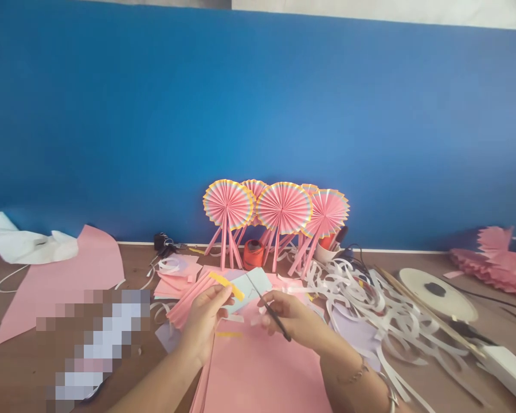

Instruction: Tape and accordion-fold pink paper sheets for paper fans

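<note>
My left hand (208, 318) is closed, pinching a short yellow paper strip (227, 285) between thumb and forefinger. In my right hand (290, 315) is a slim bladed tool (276, 321) with a dark handle, its thin tip pointing up and left. I cannot make out whether it is a knife or scissors. A pale blue paper piece (258, 282) shows between the hands; whether the left fingers touch it is unclear. Below them lies a stack of pink paper sheets (266, 373), with another yellow strip (229, 334) near its top edge.
Several pleated pink paper fans (284, 207) on stick legs stand before the blue wall (258, 103). An orange tape roll (253, 255) sits beneath them. Curled white paper strips (352, 287) spread right, beside a round pale lid-like disc (438, 293). Pink paper (77, 281) lies left.
</note>
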Motion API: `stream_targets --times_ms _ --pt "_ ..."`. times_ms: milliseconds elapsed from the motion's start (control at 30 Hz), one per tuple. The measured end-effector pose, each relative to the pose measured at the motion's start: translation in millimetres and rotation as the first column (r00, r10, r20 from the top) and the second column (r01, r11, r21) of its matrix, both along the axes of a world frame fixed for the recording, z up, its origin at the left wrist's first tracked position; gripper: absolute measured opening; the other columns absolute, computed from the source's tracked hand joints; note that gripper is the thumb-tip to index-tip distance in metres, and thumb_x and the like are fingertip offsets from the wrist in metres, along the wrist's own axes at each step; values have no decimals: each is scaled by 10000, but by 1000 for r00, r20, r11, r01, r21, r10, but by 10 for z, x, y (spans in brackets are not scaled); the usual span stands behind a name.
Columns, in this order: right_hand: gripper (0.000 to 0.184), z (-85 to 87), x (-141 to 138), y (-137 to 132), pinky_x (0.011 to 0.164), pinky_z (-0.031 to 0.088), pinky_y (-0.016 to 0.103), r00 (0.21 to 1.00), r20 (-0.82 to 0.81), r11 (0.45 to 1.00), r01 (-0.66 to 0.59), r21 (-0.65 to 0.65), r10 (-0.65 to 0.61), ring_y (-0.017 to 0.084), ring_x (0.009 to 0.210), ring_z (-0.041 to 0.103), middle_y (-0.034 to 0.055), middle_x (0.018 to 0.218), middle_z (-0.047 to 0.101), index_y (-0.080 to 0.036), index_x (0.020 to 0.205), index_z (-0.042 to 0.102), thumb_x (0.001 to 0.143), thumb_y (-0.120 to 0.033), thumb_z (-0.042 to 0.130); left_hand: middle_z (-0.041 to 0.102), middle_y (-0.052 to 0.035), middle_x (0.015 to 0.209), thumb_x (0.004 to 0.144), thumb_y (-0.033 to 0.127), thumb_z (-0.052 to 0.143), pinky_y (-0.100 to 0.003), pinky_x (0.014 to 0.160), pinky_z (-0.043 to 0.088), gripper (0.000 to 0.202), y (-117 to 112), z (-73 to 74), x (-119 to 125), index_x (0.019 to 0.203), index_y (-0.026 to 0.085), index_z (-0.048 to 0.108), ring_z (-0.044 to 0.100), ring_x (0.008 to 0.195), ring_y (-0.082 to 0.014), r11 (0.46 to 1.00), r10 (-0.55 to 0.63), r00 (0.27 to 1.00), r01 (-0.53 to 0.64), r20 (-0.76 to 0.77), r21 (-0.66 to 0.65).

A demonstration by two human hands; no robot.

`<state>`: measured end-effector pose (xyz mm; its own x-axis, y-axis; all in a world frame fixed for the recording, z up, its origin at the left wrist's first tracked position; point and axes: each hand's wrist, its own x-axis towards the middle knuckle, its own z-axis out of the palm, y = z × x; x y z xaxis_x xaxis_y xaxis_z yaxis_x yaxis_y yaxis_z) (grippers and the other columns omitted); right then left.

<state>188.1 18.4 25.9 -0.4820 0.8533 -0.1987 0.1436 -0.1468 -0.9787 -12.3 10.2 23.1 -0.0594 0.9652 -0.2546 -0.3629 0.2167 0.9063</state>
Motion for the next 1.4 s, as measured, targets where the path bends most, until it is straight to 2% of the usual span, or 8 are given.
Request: stream_targets --times_ms 133,300,367,500,733,967,1167,1400 --pt "450 35 -130 -65 560 370 232 975 -141 985 172 -20 -173 121 659 527 -17 735 612 -203 971 521 626 -343 774 627 -31 731 637 486 730 -215 575 387 335 -72 45 52 743 170 697 512 674 -137 995 -95 992 94 -81 -15" --pt "384 -56 -252 -108 522 354 238 922 -225 948 319 -13 -314 107 552 472 -51 601 569 -204 929 529 596 -226 719 592 -19 686 647 487 728 -234 599 394 328 -177 79 155 683 169 653 492 636 -130 981 -192 977 190 -95 -32" --pt "356 -71 -265 -116 509 350 237 908 -239 936 352 -7 -343 105 531 456 -56 575 557 -204 919 529 598 -209 684 610 -22 707 629 430 758 -225 586 374 315 -185 53 189 775 170 660 514 661 -134 981 -193 980 193 -43 -2" --pt "347 -20 -275 -144 487 330 227 898 -226 922 387 0 -377 104 532 443 -55 584 547 -202 928 520 618 -247 667 640 -13 735 573 309 791 -224 559 346 486 -160 -49 227 1007 182 612 526 624 -123 986 -166 984 167 69 0" --pt "338 -6 -301 -172 498 319 227 924 -177 937 348 27 -338 108 559 433 -57 607 529 -204 931 511 642 -262 675 662 -28 788 658 275 712 -239 632 403 377 -158 -28 185 1006 179 604 608 773 -170 991 -122 992 123 -28 58" --pt "250 -135 -224 -111 548 307 234 996 -32 988 84 130 -81 90 562 385 -70 614 466 -199 879 543 715 -303 701 677 -10 758 603 298 790 -263 704 469 420 -31 28 46 961 170 611 633 775 -170 999 -8 998 5 56 49" --pt "366 -167 -198 -110 532 296 231 1000 -22 997 4 80 -2 84 543 375 -72 594 468 -190 888 555 678 -419 750 704 -35 857 578 231 805 -283 812 489 372 21 54 11 897 162 628 658 843 -175 999 14 983 -21 182 39" --pt "534 29 -169 -110 470 284 216 998 -57 999 -20 -37 18 101 518 493 -28 609 578 -178 950 563 663 -606 701 692 -31 892 637 218 784 -246 809 501 278 25 46 -13 873 163 649 641 865 -151 999 -52 966 47 252 27"
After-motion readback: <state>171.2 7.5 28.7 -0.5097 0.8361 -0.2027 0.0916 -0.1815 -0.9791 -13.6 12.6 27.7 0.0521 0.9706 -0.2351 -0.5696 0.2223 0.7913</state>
